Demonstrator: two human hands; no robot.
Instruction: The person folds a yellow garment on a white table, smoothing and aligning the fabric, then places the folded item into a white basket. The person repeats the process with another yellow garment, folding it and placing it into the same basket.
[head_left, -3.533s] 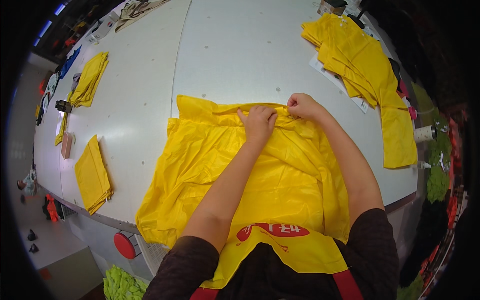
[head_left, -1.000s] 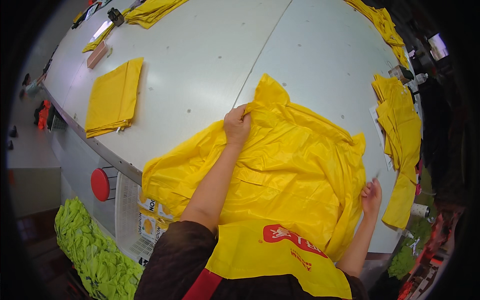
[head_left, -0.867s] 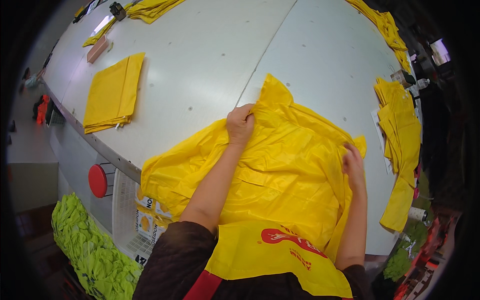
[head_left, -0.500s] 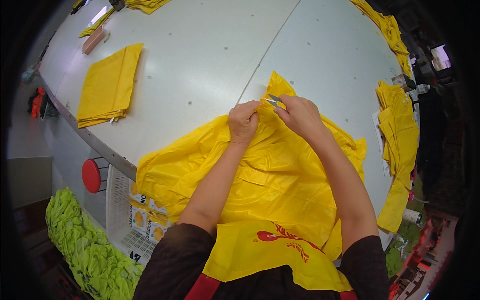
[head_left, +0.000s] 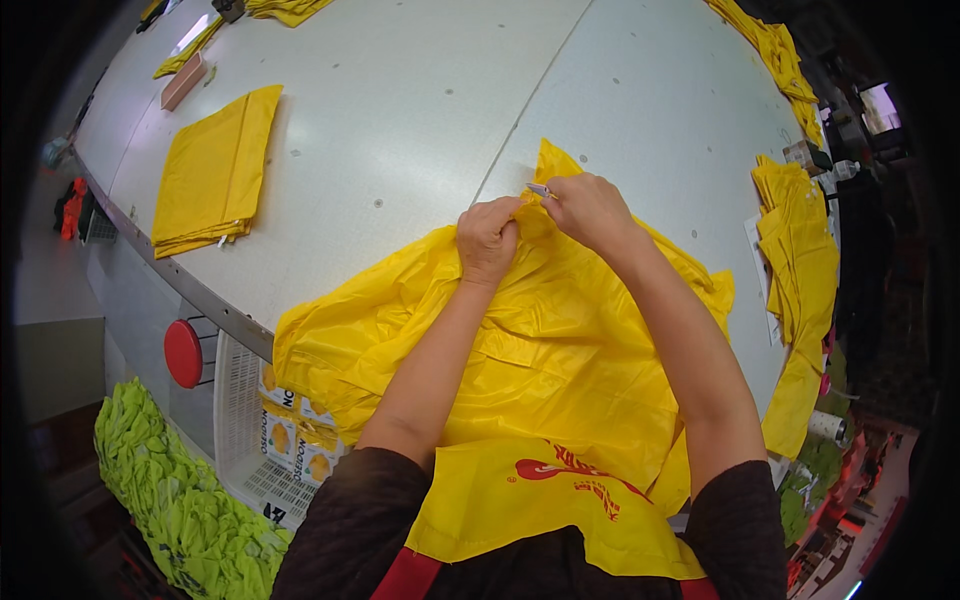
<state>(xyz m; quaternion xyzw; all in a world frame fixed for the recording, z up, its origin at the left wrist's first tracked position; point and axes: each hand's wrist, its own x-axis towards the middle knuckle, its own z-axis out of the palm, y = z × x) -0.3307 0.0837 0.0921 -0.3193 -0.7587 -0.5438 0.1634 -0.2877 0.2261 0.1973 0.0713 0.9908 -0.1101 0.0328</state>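
Note:
A large sheet-like yellow garment (head_left: 560,340) of thin, shiny fabric lies bunched over the table's near edge and under my arms. My left hand (head_left: 488,238) is closed, pinching a bit of its upper edge between thumb and fingers. Just right of it, my right hand (head_left: 590,212) is wrapped round small thread snips (head_left: 540,190). The blades point left, toward the pinched edge, and sit close together. A pointed corner of the yellow fabric stands out beyond both hands. Most of the snips' body is hidden in my fingers.
On the white table (head_left: 390,120), a folded yellow stack (head_left: 218,165) lies left and more yellow pieces (head_left: 795,260) lie along the right edge. A pink tray (head_left: 184,82) sits far left. Below are a white basket (head_left: 238,400), a red stool (head_left: 183,353) and lime-green fabric (head_left: 180,490).
The snips' blades have come together from spread apart, and my right hand has turned and shifted slightly up and left. My left hand keeps its pinch in about the same place.

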